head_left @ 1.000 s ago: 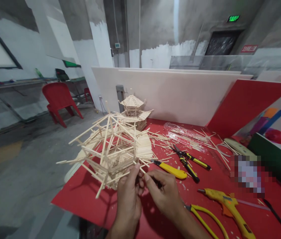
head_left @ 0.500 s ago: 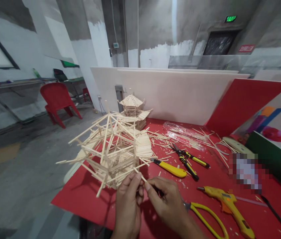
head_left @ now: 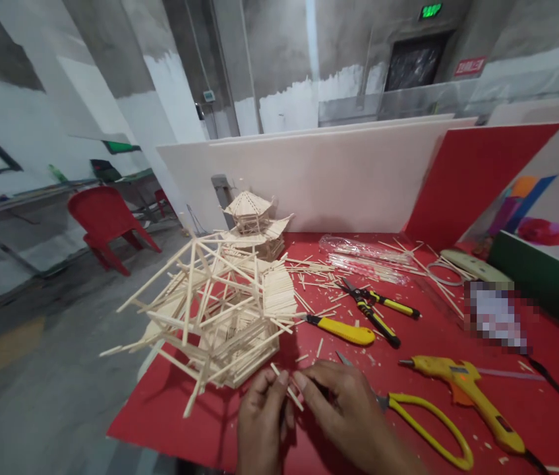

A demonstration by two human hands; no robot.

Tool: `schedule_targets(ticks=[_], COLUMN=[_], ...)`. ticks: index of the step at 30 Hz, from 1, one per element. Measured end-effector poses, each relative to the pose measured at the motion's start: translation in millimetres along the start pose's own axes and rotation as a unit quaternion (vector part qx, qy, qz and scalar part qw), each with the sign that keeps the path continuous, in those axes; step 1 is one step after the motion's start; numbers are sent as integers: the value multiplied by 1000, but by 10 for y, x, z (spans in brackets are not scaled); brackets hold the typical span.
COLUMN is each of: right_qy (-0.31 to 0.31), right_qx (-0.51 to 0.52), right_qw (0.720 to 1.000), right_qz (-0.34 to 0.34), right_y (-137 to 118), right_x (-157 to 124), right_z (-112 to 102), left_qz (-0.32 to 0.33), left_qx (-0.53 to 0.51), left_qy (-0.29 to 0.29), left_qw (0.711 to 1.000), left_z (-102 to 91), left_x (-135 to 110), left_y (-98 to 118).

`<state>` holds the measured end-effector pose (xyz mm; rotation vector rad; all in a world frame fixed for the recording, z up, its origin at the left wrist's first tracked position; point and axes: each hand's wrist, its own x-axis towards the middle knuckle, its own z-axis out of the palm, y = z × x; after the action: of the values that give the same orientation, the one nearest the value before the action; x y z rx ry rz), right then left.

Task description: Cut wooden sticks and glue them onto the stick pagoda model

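Note:
My left hand point(head_left: 264, 412) pinches a short wooden stick point(head_left: 295, 397) between thumb and fingers, slanting down to the right. Close beside it, my right hand point(head_left: 341, 402) has its thumb and curled fingers drawn together near the stick; whether anything is in them is hidden. Left of my hands stands an open frame model of wooden sticks point(head_left: 210, 316), with slatted roof panels on some sides. Yellow-handled scissors point(head_left: 428, 422) lie partly under my right hand. Just beyond is a yellow utility knife point(head_left: 343, 330).
Behind the frame stands a tiered stick pavilion point(head_left: 250, 221). Black-and-yellow pliers point(head_left: 373, 316), a yellow glue gun point(head_left: 462, 389) and a plastic bag of sticks point(head_left: 368, 258) lie on the red tabletop point(head_left: 161, 422), among scattered offcuts. White boards point(head_left: 309, 178) lean at the back.
The stick has shifted in my left hand, its lower end now showing beyond the thumb. My right fingertips have moved off that end. The view has tilted and turned slightly.

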<state>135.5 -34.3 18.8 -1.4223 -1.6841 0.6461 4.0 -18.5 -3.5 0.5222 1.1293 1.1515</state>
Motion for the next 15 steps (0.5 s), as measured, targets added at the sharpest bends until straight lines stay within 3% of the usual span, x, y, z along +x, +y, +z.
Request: schedule_targets(ticks=[6, 11, 15], right_qy=[10, 80, 158], right_qx=[5, 12, 26], right_qw=[1000, 997, 986], right_qz=[0, 5, -36], right_y=[9, 11, 15], right_x=[30, 122, 237], right_z=[-63, -82, -52], left_qz=[14, 39, 69], left_qx=[43, 119, 191], left_qy=[-25, -25, -28], left_qw=[999, 992, 979], left_z=[44, 4, -38], left_x=[33, 142, 240], left_y=[-91, -140, -234])
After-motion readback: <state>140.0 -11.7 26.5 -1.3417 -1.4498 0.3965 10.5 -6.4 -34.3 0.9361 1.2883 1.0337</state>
